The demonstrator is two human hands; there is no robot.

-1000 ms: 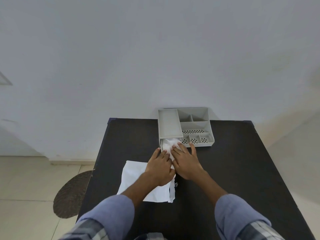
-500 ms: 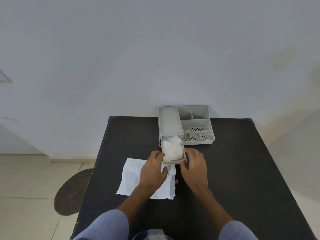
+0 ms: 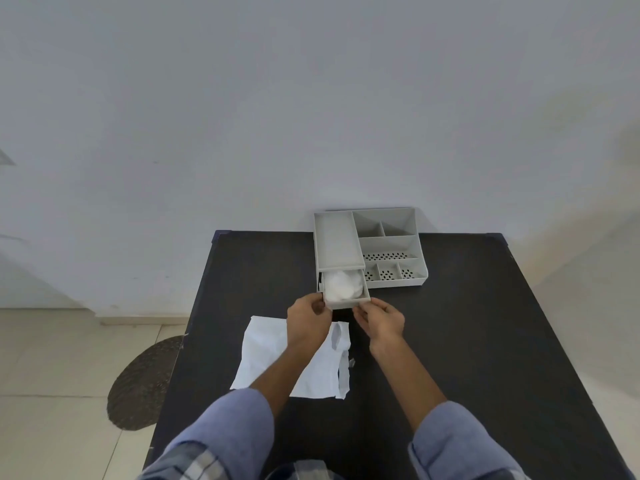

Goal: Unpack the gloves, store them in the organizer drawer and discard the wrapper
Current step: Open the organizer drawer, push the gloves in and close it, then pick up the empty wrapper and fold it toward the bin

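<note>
A grey organizer [image 3: 391, 244] stands at the far edge of the black table [image 3: 467, 341]. Its drawer [image 3: 347, 302] sticks out partway toward me on the left side. Crumpled white gloves [image 3: 343, 285] lie inside the drawer. My left hand [image 3: 306, 322] pinches the drawer's front left corner, and my right hand [image 3: 381, 320] holds its front right corner with curled fingers. The flat white wrapper [image 3: 268, 355] lies torn on the table under my left forearm.
The organizer's open top compartments [image 3: 389, 252] hold nothing I can see. The white wall rises right behind the table. On the tiled floor to the left lies a round dark mat [image 3: 142, 382].
Both hands left the gloves and moved to the drawer's front corners. The drawer has slid back partway into the organizer since half a second ago.
</note>
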